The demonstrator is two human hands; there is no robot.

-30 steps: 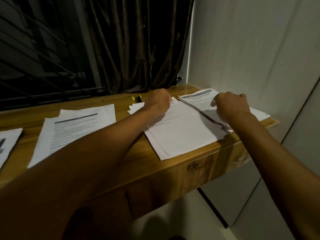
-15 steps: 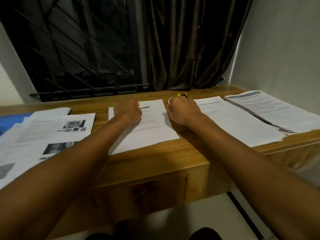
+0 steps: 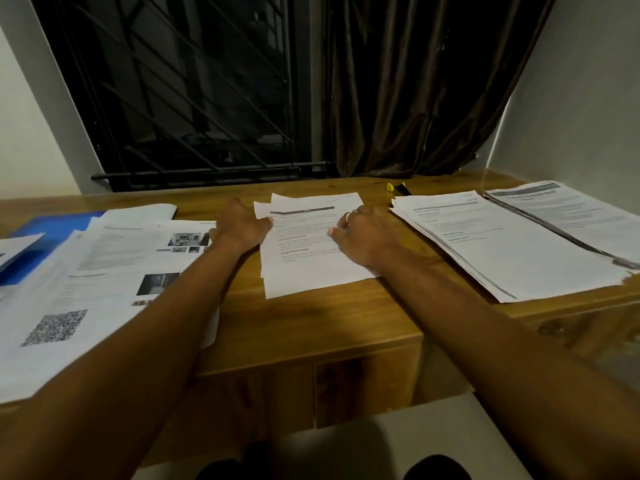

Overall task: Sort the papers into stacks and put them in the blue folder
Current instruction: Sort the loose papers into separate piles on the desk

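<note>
At mid-worktop (image 3: 311, 327), your left hand (image 3: 242, 225) and right hand (image 3: 367, 233) rest loosely curled, gripping nothing, on the centre stack (image 3: 304, 251); square its edges evenly.

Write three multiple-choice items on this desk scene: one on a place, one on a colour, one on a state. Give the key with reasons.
1. Where does the blue folder lie?
A. at the desk's left end, partly under papers
B. at the desk's right end
C. on the floor

2. What colour is the tip of the marker near the curtain?
A. red
B. yellow
C. green

3. How do the left hand and right hand stand to the middle stack of papers?
A. both lifted clear of it
B. one at each side of it, touching it
C. only the right touches it

Key: 1 A, blue shows beneath the left sheets; 2 B, the tip is bright yellow; 3 B, each hand rests at a side edge of the stack.
</note>
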